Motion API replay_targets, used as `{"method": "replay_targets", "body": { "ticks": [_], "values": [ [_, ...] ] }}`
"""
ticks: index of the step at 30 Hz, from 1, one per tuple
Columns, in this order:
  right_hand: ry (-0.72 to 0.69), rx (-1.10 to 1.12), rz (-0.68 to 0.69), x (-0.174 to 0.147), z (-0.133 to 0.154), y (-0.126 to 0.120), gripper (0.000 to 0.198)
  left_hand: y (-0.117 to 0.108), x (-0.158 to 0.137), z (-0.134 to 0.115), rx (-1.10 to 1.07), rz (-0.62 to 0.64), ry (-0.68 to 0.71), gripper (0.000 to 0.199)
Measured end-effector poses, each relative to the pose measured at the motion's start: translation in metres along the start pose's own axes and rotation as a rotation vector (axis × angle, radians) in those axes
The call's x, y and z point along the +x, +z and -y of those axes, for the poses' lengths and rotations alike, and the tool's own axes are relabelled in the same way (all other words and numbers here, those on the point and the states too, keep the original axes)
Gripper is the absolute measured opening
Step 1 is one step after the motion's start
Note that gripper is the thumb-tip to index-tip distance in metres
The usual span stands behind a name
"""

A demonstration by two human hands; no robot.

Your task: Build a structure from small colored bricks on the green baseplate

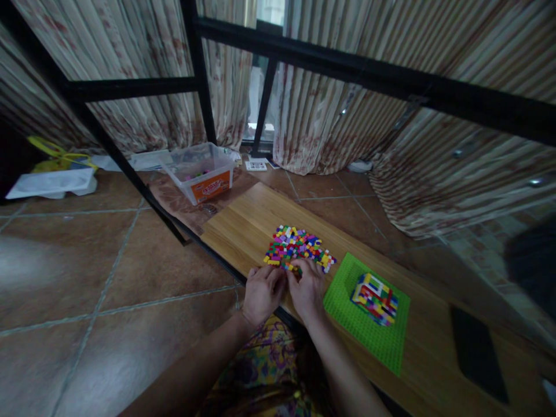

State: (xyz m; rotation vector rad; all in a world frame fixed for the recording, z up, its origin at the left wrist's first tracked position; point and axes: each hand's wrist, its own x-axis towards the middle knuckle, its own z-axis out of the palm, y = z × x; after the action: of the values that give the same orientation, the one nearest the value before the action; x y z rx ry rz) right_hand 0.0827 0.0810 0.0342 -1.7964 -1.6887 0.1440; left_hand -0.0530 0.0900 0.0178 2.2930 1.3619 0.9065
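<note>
A pile of small, many-coloured toy bricks (293,242) lies on the wooden bench top (243,223). My left hand (263,292) is closed at the near edge of the pile, fingers curled in towards the other hand. Close beside it, my right hand (307,286) is closed too, its fingertips bent down by the nearest bricks. Whatever sits between the fingers of either hand is too small and hidden to make out. To the right, a green baseplate (343,307) carries a boxy, multicoloured brick build (376,298).
A clear plastic bin (211,184) with an orange label stands beyond the bench's far left end. A dark flat object (478,353) lies at the bench's right. Black metal bars (356,69) cross in front of striped curtains (321,127). A white tray-like thing (52,182) rests far left.
</note>
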Motion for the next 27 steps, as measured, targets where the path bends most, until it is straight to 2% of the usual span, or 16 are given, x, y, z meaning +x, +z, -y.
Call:
{"method": "replay_targets", "body": {
  "ticks": [4,7,12,17,23,27],
  "values": [
    [0.044,0.122,-0.011,-0.002,0.001,-0.002,0.007,0.0,0.002,-0.003,-0.007,0.0,-0.04,0.015],
    [0.131,0.259,-0.044,-0.004,-0.002,-0.006,0.01,-0.004,0.005,-0.004,-0.06,0.005,-0.075,0.012],
    [0.228,0.521,0.027,-0.011,-0.006,-0.02,0.017,-0.012,0.008,-0.008,-0.339,-0.053,-0.108,0.028],
    [0.236,0.61,0.129,-0.015,-0.001,-0.033,0.024,-0.017,0.013,-0.022,-0.559,0.064,-0.085,0.021],
    [0.33,0.662,0.14,-0.018,0.009,-0.038,0.032,-0.019,0.014,-0.034,-0.646,0.068,-0.218,0.019],
    [0.428,0.667,0.089,-0.021,0.013,-0.036,0.034,-0.012,0.012,-0.033,-0.667,0.038,-0.264,0.018]
  ]
}}
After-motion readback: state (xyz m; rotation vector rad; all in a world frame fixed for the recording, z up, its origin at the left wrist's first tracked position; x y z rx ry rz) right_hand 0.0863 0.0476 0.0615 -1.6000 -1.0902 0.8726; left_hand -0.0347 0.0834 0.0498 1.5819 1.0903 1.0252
